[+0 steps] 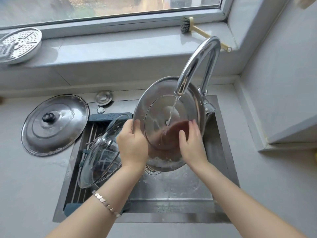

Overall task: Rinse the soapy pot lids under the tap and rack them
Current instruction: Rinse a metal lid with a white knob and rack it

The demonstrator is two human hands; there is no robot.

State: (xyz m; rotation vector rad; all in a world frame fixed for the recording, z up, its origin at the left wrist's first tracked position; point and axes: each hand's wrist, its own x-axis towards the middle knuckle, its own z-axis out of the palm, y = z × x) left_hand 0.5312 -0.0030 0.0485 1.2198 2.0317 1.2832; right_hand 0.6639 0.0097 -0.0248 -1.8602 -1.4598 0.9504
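Note:
A large steel pot lid [159, 100] is tilted up over the sink, its inner side towards me, under a thin stream from the chrome tap [197, 66]. My left hand [133, 145] grips the lid's left rim. My right hand [192, 141] lies with straight fingers against the lid's inner face at the lower right. A glass lid [101, 155] with a metal knob leans on the rack [89, 140] that spans the sink's left part. Another steel lid [54, 124] with a black knob lies flat on the counter to the left.
The steel sink [180, 191] is wet, with a drain below the held lid. A perforated steamer tray [18, 45] and a dish brush [200, 30] lie on the window sill. A grey wall and a ledge stand close on the right.

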